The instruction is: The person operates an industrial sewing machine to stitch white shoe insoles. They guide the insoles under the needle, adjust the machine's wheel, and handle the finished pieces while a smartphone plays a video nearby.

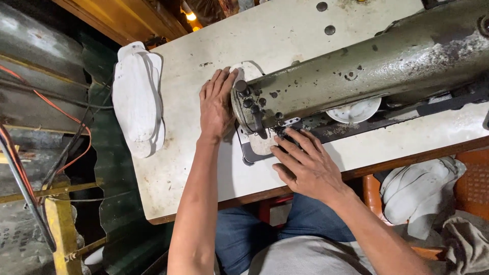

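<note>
Head view, looking straight down on an old olive-green sewing machine [367,66] set on a worn white tabletop [193,168]. Left hand [216,107] laid flat, fingers straight and spread, palm pressing a white sole-shaped piece [248,71] whose rounded far end shows just beyond the fingertips; no closed grip, only downward pressure. Same white piece seen again at the near side of the machine head [262,145], lying on the dark needle plate [248,155], so its long axis running far to near, passing under the head. Right hand [305,165] open too, fingers fanned and resting on the near end of the piece, just right of the needle area, holding nothing between fingers. Needle and presser foot hidden by the head, so exact stitch point not visible. Left hand at the far-left of the head, right hand at the near-right; piece pinned between the two, both touching it, right hand closer to the needle side.

Stack of white sole-shaped pieces [137,97] lying well left on the tabletop, long axis far to near, overhanging the left edge. Orange plastic crate [471,183] at the near right, below tabletop level, holding more white pieces [417,191] heaped loosely, with a grey cloth [466,244] beside them. Blue-trousered knees [239,234] under the tabletop edge.
</note>
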